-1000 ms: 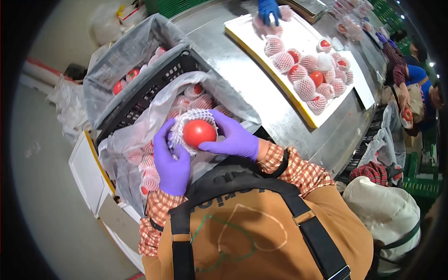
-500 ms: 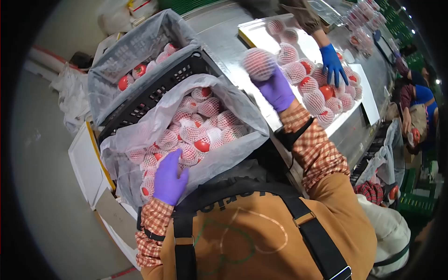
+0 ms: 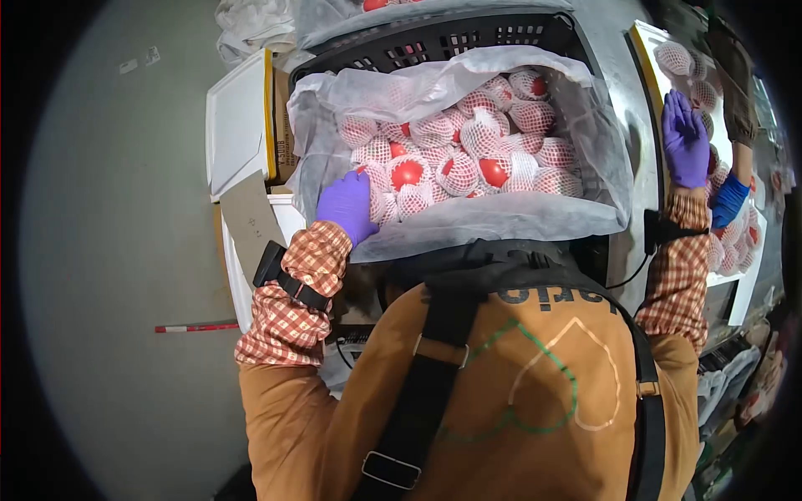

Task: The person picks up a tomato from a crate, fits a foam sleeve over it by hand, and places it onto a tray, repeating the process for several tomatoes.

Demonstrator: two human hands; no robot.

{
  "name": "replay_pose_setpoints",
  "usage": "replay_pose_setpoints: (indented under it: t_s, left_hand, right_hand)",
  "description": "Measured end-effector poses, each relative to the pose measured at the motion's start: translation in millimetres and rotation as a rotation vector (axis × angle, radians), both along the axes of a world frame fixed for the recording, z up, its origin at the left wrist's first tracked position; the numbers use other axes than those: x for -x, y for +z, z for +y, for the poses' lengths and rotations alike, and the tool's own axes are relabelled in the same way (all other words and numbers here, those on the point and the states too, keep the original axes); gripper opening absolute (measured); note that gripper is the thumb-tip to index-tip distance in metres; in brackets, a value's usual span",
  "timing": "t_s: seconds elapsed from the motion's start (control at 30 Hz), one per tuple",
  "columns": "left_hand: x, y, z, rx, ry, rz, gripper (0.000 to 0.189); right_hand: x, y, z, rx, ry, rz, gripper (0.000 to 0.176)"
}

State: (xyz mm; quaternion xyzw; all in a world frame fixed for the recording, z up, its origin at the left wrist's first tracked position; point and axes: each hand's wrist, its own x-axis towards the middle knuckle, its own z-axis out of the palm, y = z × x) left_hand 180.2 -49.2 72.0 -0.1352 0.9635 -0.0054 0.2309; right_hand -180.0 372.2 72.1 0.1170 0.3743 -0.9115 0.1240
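Netted red fruits (image 3: 459,174) fill a crate lined with translucent plastic (image 3: 493,227). At the crate's left end, my left hand (image 3: 347,207), in a purple glove, has its fingers bent around a netted red fruit (image 3: 375,177), which it partly covers. My right hand (image 3: 685,144), gloved the same way, is over the lit white tray (image 3: 657,63) at the right, fingers stretched out and nothing held. Netted fruits (image 3: 673,58) lie just beyond its fingertips, and more (image 3: 735,238) lie farther down the tray.
Another person's blue-gloved hand (image 3: 730,200) reaches over the tray beside my right forearm. Behind the near crate stands another lined crate (image 3: 334,18). White panels and cardboard (image 3: 251,219) lie at the left, above the grey floor. A dark cable (image 3: 635,274) hangs by my right sleeve.
The view has turned, putting the crate nearer the centre. My right hand has let go of the netted fruit it held. My left hand has closed around a fruit at the crate's left end.
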Motion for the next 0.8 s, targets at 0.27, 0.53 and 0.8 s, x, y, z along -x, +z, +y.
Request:
replay_pose_setpoints:
  t_s: [0.27, 0.53, 0.8]
  left_hand:
    - [6.9, 4.7, -6.6, -0.015, -0.026, -0.144, 0.078]
    - [31.3, 69.2, 33.7, -0.653, -0.076, 0.759, 0.093]
    - [43.4, 49.1, 84.1, -1.157, -0.002, 0.997, 0.104]
  right_hand:
    - [-114.5, 32.6, -53.2, -0.301, 0.332, 0.315, 0.041]
    - [-194.8, 55.3, -129.7, -0.318, 0.752, 0.238, 0.045]
    - [-233.0, 51.8, -177.4, 0.475, 0.956, -0.116, 0.058]
